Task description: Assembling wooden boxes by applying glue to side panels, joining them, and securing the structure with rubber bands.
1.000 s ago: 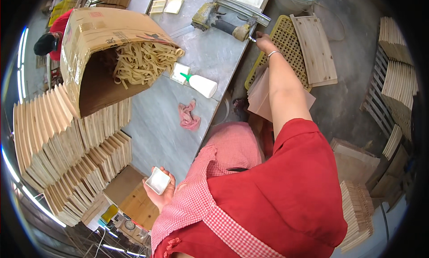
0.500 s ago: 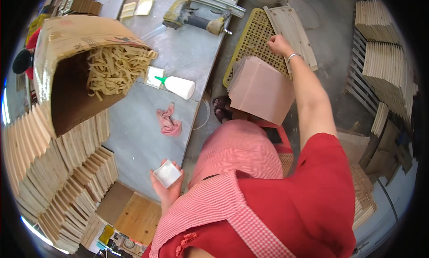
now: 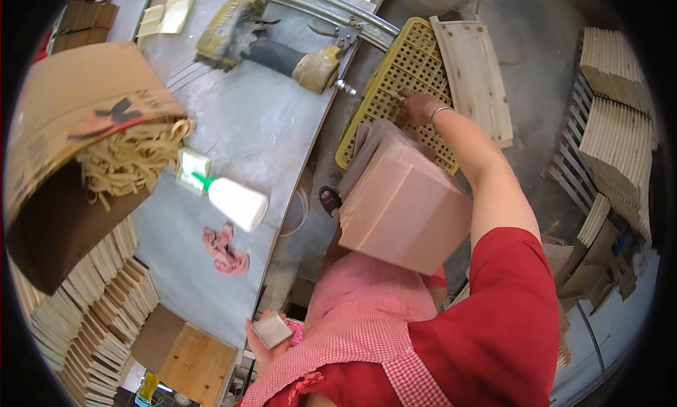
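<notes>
So upper middle of the frame, our right hand [image 3: 417, 108] is down on the yellow crate [image 3: 395, 90], fingers curled on its lattice, though we can't tell if it's actually gripping or just resting there. A wood board [image 3: 474, 76] lies just to the crate's right. The crate looks like light, stiff plastic, and those holes give easy finger holds; we'd grab the rim since it's long and may flex. Bottom middle, our left hand [image 3: 266, 334] is closed around a small white block [image 3: 272, 329], looks light and rigid. A pink box [image 3: 403, 208] sits at frame centre, a glue bottle [image 3: 236, 201] on the table [image 3: 268, 125] to the left.
</notes>
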A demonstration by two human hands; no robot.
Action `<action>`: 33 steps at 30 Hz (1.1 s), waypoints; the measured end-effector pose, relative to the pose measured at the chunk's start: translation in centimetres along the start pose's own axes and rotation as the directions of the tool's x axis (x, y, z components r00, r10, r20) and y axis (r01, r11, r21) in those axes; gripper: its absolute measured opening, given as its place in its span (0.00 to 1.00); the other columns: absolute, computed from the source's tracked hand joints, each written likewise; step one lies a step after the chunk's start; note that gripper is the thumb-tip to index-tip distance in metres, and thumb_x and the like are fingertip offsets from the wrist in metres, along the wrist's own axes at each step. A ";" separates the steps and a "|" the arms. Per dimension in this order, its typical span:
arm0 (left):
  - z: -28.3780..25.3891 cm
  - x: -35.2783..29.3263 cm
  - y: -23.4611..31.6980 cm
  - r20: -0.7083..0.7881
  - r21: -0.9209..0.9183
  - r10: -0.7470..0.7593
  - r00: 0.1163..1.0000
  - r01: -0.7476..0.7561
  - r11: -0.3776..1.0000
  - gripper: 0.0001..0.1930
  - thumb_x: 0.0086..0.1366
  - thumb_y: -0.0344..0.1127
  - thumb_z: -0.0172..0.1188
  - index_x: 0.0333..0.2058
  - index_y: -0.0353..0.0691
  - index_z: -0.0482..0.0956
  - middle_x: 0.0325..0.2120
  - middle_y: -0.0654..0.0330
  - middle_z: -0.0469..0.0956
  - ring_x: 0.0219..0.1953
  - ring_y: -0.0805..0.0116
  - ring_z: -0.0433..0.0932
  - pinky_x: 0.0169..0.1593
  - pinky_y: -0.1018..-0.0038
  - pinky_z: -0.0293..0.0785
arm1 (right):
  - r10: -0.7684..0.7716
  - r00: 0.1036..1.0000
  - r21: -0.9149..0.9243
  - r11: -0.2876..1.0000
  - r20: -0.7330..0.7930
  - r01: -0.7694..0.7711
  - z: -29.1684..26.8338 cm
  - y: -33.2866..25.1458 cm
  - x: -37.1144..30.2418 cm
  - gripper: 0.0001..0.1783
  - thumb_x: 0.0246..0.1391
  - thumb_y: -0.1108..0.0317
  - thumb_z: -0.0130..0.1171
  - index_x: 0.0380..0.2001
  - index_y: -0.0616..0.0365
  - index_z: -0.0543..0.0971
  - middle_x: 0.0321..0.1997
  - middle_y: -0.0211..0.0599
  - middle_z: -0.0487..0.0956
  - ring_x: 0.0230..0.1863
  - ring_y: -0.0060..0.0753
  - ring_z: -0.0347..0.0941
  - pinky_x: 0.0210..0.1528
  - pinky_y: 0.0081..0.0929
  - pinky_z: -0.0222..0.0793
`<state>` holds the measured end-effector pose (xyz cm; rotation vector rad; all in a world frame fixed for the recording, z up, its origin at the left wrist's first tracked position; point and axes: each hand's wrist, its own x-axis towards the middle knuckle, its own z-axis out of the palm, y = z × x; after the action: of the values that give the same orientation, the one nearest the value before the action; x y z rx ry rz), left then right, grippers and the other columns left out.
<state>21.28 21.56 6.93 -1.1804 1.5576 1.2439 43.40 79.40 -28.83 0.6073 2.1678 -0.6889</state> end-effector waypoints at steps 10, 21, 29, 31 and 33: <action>1.9 0.1 -0.6 -0.042 -0.025 -0.156 0.987 0.155 0.988 0.35 0.72 0.70 0.39 0.56 0.46 0.77 0.43 0.44 0.80 0.44 0.45 0.80 0.48 0.47 0.78 | 0.098 0.920 0.390 0.919 -0.380 0.063 3.6 2.2 5.6 0.15 0.51 0.72 0.62 0.42 0.67 0.81 0.54 0.59 0.78 0.52 0.59 0.79 0.58 0.47 0.75; 7.7 -2.3 0.1 -0.066 0.068 -0.022 0.998 0.027 0.997 0.33 0.73 0.67 0.39 0.55 0.44 0.76 0.41 0.47 0.79 0.41 0.49 0.79 0.43 0.51 0.78 | -0.050 0.748 0.434 0.789 -0.661 0.435 -7.0 -4.0 9.3 0.18 0.54 0.63 0.61 0.47 0.58 0.84 0.44 0.56 0.84 0.47 0.61 0.81 0.54 0.48 0.77; 9.3 -3.1 1.2 0.257 -0.015 -0.032 0.966 0.037 0.999 0.35 0.75 0.67 0.38 0.56 0.40 0.76 0.45 0.44 0.82 0.45 0.49 0.82 0.48 0.50 0.79 | 0.301 0.805 0.548 0.836 -0.511 0.036 -5.5 4.8 -5.2 0.14 0.60 0.67 0.57 0.44 0.62 0.85 0.43 0.53 0.85 0.45 0.57 0.82 0.50 0.47 0.76; 11.5 -3.3 1.9 0.442 -0.057 -0.035 0.896 0.067 0.996 0.36 0.74 0.68 0.39 0.57 0.39 0.75 0.47 0.43 0.81 0.46 0.48 0.82 0.48 0.50 0.79 | 0.413 0.726 0.696 0.707 -0.550 0.125 -4.8 4.8 -11.7 0.13 0.62 0.64 0.60 0.39 0.66 0.83 0.30 0.49 0.83 0.31 0.42 0.79 0.38 0.37 0.74; 14.5 -3.5 2.7 0.618 -0.094 -0.021 0.785 0.101 0.990 0.37 0.74 0.68 0.39 0.58 0.39 0.74 0.48 0.43 0.81 0.47 0.48 0.82 0.50 0.48 0.79 | 0.567 0.633 0.786 0.609 -0.527 0.109 -5.4 2.5 -18.3 0.13 0.65 0.63 0.61 0.36 0.65 0.83 0.25 0.34 0.79 0.27 0.21 0.70 0.32 0.24 0.68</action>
<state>19.97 36.58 8.06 -0.7622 0.9522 1.5059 52.94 81.05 -12.17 1.9507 2.3090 -1.4117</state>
